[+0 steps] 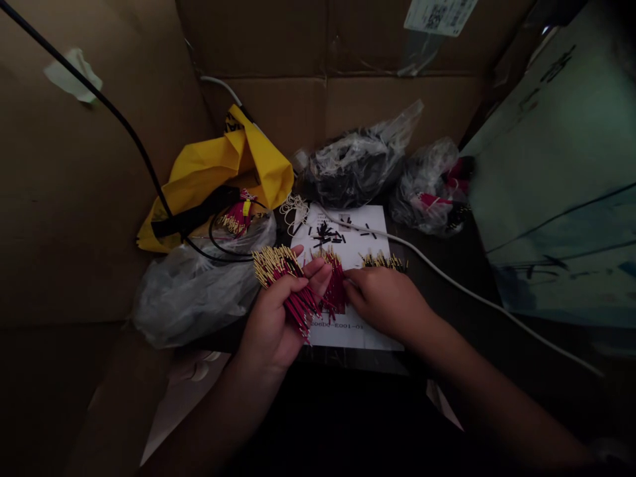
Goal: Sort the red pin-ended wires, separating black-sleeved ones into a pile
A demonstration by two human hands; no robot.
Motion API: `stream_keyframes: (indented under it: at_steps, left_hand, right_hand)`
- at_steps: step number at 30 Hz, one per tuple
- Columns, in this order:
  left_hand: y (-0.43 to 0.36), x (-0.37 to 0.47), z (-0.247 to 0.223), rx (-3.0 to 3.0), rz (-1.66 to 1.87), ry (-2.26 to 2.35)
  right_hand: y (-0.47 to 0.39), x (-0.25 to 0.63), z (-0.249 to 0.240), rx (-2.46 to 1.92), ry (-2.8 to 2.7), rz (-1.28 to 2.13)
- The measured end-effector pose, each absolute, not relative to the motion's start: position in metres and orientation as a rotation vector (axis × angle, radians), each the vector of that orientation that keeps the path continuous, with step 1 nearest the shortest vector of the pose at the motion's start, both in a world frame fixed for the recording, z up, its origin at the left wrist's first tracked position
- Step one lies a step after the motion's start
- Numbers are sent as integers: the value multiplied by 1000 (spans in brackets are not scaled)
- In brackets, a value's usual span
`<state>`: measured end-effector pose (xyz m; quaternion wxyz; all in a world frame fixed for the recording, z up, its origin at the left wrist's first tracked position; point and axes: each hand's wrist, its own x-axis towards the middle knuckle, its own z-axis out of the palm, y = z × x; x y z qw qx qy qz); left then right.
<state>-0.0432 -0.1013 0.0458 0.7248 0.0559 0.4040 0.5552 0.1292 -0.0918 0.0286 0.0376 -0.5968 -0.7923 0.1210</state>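
My left hand (278, 311) is wrapped round a thick bundle of red wires with gold tips (293, 285). The gold ends fan out to the upper left. On a printed white sheet (372, 336) lies a second pile of red wires with gold tips (334, 288), between my hands. My right hand (382, 295) has its fingers pinched together at this pile's right edge; whatever they hold, if anything, is hidden. Just beyond that hand lie black wires with gold tips (385, 262). Short black tubes (326, 234) are scattered on the upper part of the sheet.
Cardboard walls (268, 40) enclose the back and left. A yellow bag (213, 169) and a clear plastic bag (199, 291) lie at left. Bagged black items (358, 162) and a bag with red pieces (432, 189) stand behind. A white cable (447, 271) crosses the dark table.
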Motion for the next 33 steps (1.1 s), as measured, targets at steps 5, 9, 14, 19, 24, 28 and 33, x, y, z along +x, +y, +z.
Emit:
stream_keyframes:
  at_steps: [5,9,14,19,24,28,33]
  left_hand:
    - [-102,-41,48,173,1226,873]
    - [-103,-39,50,202,1239,870]
    - [-103,-37,49,211,1276,859]
    - [-102,-36,45,232,1318,861]
    - [-101,-34,43,216,1331,893]
    - [-97,-37,43,175,1359,911]
    - [-88,-40,47,90,1374,915]
  right_hand:
    - [-96,129,45,-1623,-2157,580]
    - [-101,123,46,-1317,-2134,972]
    - [-106,113,33,-1216,-1973,1161]
    - [-111,107,27,-1215,-1685,1475]
    - [-119,100,24,-1249,-1620,1473]
    - [-124,101,24,-1311,-1755,1325]
    - [-128,107,26,-1312,-1784,1347]
